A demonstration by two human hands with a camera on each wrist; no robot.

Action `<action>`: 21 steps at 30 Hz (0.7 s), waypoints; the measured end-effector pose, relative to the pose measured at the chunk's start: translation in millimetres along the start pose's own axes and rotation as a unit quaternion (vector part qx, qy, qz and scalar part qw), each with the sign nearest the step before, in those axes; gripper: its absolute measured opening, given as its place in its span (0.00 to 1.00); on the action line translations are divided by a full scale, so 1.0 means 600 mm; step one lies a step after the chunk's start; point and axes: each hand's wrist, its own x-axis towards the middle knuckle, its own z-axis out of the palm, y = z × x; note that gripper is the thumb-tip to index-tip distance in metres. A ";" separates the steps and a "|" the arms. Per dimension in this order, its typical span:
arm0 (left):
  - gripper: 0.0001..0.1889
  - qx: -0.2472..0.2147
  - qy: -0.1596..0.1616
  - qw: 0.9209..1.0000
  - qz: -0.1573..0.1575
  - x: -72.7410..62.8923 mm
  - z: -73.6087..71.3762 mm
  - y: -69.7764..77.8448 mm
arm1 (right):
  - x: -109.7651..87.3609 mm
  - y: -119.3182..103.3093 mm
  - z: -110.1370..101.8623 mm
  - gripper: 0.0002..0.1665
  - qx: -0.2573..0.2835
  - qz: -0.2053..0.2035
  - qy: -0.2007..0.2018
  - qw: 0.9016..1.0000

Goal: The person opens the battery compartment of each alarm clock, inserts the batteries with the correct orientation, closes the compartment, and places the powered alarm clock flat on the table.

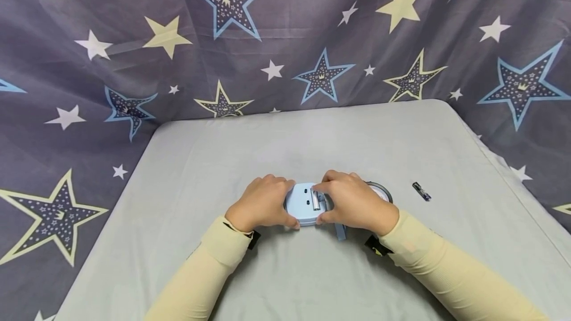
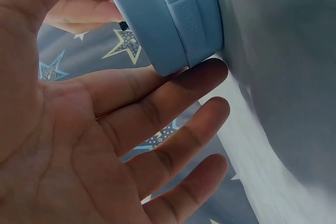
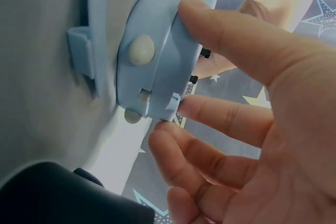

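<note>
A light blue clock-like device [image 1: 296,207] lies with its battery compartment up. Two black knobs [image 3: 205,53] stick out of that side. One silver battery [image 1: 316,201] sits in the compartment. My left hand [image 1: 265,204] grips the device's left side between thumb and fingers; in the left wrist view, the lower fingers are spread. With the thumb on the near edge and the index finger at the compartment, my right hand [image 1: 357,204] holds the right side. A light blue strip-shaped piece [image 1: 340,232] lies just below the right hand.
A round thing with a dark rim [image 1: 384,190] is partly hidden behind the right hand. Further right lies a small dark battery-like item [image 1: 421,191]. The grey cloth-covered surface [image 1: 285,147] ends at a star-patterned curtain [image 1: 276,38].
</note>
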 end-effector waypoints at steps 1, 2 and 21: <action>0.47 0.000 0.000 1.000 0.000 0.000 -0.001 0.000 | 0.000 0.000 -0.001 0.41 -0.002 -0.001 0.000 1.000; 0.47 0.000 0.000 1.000 -0.001 0.000 -0.001 0.000 | 0.001 -0.001 -0.002 0.42 -0.004 -0.002 -0.001 1.000; 0.43 -0.002 0.002 1.000 0.003 0.000 -0.001 0.001 | 0.001 -0.001 -0.003 0.43 0.001 0.002 -0.008 1.000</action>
